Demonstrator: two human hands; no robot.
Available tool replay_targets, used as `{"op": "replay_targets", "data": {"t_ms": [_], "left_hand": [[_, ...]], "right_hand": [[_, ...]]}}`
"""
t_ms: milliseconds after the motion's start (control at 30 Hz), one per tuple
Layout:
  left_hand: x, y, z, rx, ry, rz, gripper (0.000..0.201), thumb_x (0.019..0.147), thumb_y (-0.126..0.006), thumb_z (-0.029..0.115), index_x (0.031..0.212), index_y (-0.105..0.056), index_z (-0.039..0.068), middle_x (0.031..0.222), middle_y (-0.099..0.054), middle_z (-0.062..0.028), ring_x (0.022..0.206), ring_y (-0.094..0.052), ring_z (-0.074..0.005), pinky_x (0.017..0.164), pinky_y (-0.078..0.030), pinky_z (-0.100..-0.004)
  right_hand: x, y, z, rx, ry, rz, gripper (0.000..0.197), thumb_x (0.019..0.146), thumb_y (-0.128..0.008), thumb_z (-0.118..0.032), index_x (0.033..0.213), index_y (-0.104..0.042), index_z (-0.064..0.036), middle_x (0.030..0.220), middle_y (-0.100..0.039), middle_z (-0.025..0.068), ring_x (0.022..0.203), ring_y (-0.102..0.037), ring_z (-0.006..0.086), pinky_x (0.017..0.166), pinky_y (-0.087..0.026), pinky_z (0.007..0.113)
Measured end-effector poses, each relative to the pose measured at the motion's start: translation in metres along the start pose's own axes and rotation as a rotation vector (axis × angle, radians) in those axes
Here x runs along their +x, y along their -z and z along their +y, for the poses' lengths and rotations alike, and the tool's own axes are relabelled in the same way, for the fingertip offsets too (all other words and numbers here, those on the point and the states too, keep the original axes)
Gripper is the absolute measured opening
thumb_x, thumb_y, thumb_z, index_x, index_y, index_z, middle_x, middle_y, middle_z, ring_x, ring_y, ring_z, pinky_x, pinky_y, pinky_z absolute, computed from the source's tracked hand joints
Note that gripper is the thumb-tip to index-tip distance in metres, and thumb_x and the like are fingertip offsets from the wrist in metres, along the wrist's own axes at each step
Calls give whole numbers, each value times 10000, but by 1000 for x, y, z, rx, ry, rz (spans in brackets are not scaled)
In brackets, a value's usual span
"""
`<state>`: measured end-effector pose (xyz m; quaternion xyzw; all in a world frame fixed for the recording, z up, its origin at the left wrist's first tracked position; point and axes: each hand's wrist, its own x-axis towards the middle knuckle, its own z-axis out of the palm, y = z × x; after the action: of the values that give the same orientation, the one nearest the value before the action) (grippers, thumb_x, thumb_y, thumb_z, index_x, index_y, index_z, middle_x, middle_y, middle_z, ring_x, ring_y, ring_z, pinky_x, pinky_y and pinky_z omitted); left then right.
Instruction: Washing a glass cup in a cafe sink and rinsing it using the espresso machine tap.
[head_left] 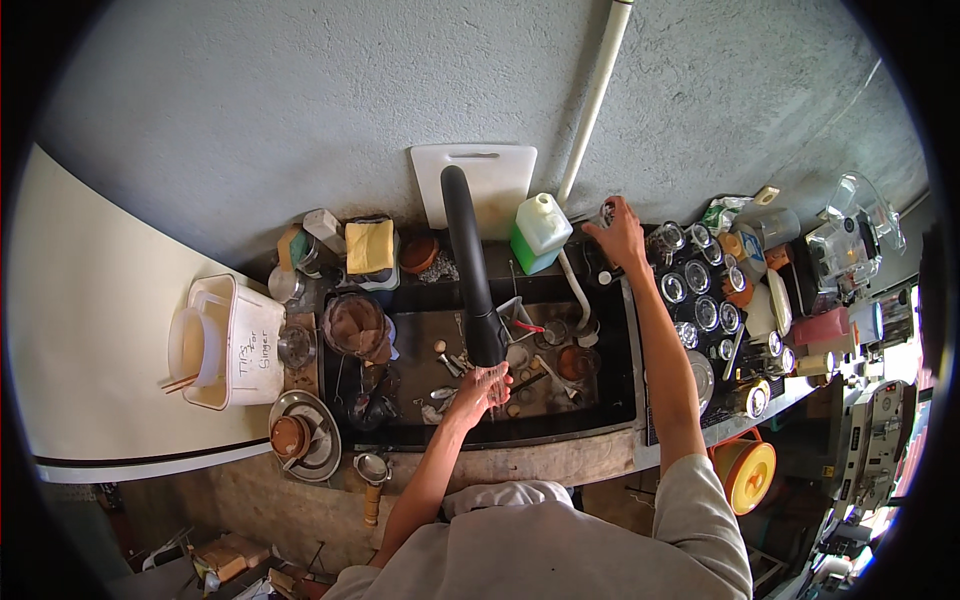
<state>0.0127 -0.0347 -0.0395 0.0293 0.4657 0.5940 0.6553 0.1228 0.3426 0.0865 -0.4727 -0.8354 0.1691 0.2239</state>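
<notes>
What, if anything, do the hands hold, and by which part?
Right hand: a clear glass, apparently by its side. Left hand, under the tap: cannot tell.

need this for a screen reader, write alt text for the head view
A person's left hand is under a black faucet, above a dark sink scattered with utensils. The right hand holds what looks like a clear glass, left of more glassware.
</notes>
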Motion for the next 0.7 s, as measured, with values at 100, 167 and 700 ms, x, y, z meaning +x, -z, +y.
{"op": "replay_targets", "data": {"t_ms": [100,167,700], "left_hand": [[3,7,-3,-11,-5,30,385,921,-772,316,1184,-637,71,911,-702,-46,745,-679,-142,687,-585,-315],[5,7,-5,-16,-2,34,389,919,-773,322,1183,-637,70,912,-702,-45,741,-679,-139,685,-587,-310],[19,9,-20,53,-95,106,229,911,-788,298,980,-676,109,777,-647,14,646,-606,-85,558,-477,-238]], "right_hand": [[1,1,-18,-43,50,-54,655,743,-861,-275,1284,-556,-65,1250,-612,179,1127,-633,392,936,-525,487],[-1,-1,-26,-70,60,-98,650,746,-857,-255,1300,-560,-88,1260,-601,174,1137,-628,387,940,-528,488],[-5,-17,-10,-67,170,-96,807,739,-863,-279,1386,-433,-59,1231,-626,240,1133,-625,445,944,-514,518]]}}
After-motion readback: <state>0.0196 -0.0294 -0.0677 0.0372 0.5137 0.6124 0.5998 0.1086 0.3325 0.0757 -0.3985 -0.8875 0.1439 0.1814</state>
